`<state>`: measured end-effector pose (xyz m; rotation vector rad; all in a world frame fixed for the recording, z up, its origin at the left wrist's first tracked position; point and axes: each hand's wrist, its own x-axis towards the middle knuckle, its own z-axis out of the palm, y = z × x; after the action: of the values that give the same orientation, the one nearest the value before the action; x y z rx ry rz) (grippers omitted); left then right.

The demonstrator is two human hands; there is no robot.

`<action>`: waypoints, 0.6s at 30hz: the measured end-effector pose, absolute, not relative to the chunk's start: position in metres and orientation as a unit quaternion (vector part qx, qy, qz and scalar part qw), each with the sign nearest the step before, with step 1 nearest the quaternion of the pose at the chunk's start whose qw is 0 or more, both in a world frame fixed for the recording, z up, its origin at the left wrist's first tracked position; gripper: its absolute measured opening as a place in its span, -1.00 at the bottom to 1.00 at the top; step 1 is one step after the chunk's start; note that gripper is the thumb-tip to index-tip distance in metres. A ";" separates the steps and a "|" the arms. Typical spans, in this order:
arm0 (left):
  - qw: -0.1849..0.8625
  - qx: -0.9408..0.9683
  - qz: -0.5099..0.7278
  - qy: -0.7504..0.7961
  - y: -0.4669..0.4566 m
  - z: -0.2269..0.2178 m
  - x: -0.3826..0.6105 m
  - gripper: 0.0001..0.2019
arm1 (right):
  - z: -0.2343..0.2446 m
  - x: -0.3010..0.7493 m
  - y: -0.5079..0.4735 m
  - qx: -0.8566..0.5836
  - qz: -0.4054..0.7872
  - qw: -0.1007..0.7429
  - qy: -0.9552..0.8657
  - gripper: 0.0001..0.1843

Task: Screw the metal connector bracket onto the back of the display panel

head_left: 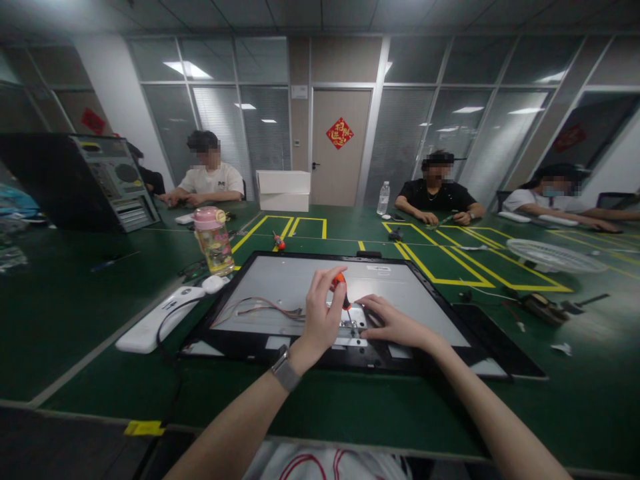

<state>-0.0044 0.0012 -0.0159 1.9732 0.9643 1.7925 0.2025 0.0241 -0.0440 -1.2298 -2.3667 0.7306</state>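
White cloth with red lines point(310, 463) shows nearest me, below the near edge of the green bench point(380, 408). My left hand point(323, 310), with a watch point(286, 370) at its wrist, grips an orange-and-black screwdriver point(345, 300), shaft down toward a metal bracket point(353, 341) on the display panel point(270, 275). I cannot tell whether the tip sits in a screw. My right hand point(390, 325), fingers slightly spread, rests at the bracket's right side. The panel lies flat, grey back up, and loose wires point(270, 305) run left across it. Just left of the panel lies a long white case point(160, 321); beyond it a pink-lidded bottle point(214, 241) stands upright. A dark slab point(503, 340) lies at the panel's right edge. Farther off are a computer tower point(107, 180) at left, a white box point(283, 192), a clear bottle point(383, 199), and seated people.
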 end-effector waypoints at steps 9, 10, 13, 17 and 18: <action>0.198 0.687 0.613 0.337 0.005 -0.019 -0.003 -0.66 | -0.045 0.203 0.025 -0.433 0.256 0.190 -0.843 -0.31; 0.200 0.688 0.611 0.337 0.004 -0.019 -0.003 -0.66 | -0.045 0.203 0.025 -0.432 0.256 0.191 -0.844 -0.31; 0.195 0.689 0.611 0.337 0.004 -0.020 -0.003 -0.65 | -0.047 0.203 0.026 -0.429 0.256 0.192 -0.845 -0.30; 0.169 0.687 0.624 0.333 0.004 -0.019 -0.004 -0.65 | -0.047 0.204 0.025 -0.433 0.256 0.189 -0.843 -0.30; 0.162 0.685 0.627 0.333 0.004 -0.019 -0.005 -0.65 | -0.047 0.204 0.025 -0.434 0.257 0.189 -0.843 -0.30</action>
<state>-0.0046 0.0037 -0.0186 1.9552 0.9508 1.7911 0.2036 0.0251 -0.0466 -1.2204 -2.3700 0.7217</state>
